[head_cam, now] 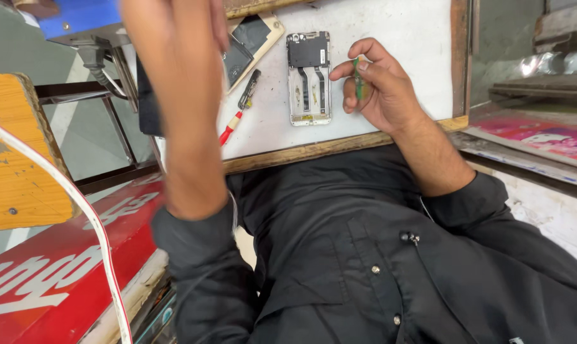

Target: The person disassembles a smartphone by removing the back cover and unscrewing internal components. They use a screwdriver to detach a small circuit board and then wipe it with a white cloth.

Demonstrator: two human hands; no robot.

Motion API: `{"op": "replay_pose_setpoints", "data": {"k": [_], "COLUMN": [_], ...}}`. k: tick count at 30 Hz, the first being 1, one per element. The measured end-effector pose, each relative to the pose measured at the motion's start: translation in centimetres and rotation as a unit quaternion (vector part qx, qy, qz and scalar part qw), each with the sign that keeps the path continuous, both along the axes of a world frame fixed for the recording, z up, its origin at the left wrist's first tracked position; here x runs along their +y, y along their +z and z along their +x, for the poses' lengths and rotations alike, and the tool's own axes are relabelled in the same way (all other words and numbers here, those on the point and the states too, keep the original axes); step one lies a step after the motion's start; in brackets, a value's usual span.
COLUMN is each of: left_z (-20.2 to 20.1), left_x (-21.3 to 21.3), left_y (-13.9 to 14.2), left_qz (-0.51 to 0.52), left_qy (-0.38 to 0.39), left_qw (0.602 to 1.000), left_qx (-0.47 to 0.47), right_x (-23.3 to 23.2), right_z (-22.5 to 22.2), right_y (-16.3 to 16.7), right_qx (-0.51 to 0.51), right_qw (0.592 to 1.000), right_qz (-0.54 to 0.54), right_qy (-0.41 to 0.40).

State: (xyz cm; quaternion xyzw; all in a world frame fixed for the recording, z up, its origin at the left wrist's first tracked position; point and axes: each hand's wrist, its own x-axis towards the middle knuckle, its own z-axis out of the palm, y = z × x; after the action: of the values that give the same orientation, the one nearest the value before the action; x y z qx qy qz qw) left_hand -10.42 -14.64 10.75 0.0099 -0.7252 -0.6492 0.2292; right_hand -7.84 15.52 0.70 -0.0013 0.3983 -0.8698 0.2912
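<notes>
Two hands work over a white board (390, 38) that fills the upper middle of the frame, edged in worn wood along its near side. Left of it sits a red panel (53, 267) at lower left, and a yellow wooden slab (14, 159) above that, crossed by a white cable (78, 204).

At top centre lies an opened phone (309, 78), back cover off, its dark shield and two flat ribbon strips exposed. Just left of it rests the removed back cover (253, 41), partly hidden by the raised arm. Below that cover a screwdriver (241, 108) with a red tip end lies slantwise on the board, untouched.

The right hand (377, 86) rests on the board just right of the phone, fingers curled around a small green tool (358, 79) pinched between thumb and forefinger; its tip is near the phone's edge but apart from it. The left hand (174, 25) is lifted at upper left, blurred; I cannot tell whether it grips anything.

As I judge it, careful work calls for steadying the phone with the free hand, keeping the green tool low and flat, and staying clear of the ribbon strips, which would tear easily.
</notes>
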Motion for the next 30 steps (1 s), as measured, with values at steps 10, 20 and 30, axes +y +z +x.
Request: {"op": "replay_pose_setpoints", "data": {"k": [10,20,30], "left_z": [14.2,16.8,17.1], "left_x": [3.2,7.3,10.7], "left_y": [-11.0,-5.9,-5.6], "left_qz": [0.001,-0.159,-0.386], "left_qy": [-0.011,-0.140,-0.141], "left_qw": [0.999,0.976,0.907], "left_qx": [-0.050,-0.055,-0.095], "right_x": [0.7,-2.8,-3.2], "right_z": [-0.1,3.7,5.4], "right_y": [-1.2,2.9,3.1], "right_qx": [-0.060,-0.083,-0.026], "right_qw": [0.974,0.965,0.991], "right_qz": [-0.213,-0.248,-0.100], "right_qy": [0.044,-0.033,-0.080]}}
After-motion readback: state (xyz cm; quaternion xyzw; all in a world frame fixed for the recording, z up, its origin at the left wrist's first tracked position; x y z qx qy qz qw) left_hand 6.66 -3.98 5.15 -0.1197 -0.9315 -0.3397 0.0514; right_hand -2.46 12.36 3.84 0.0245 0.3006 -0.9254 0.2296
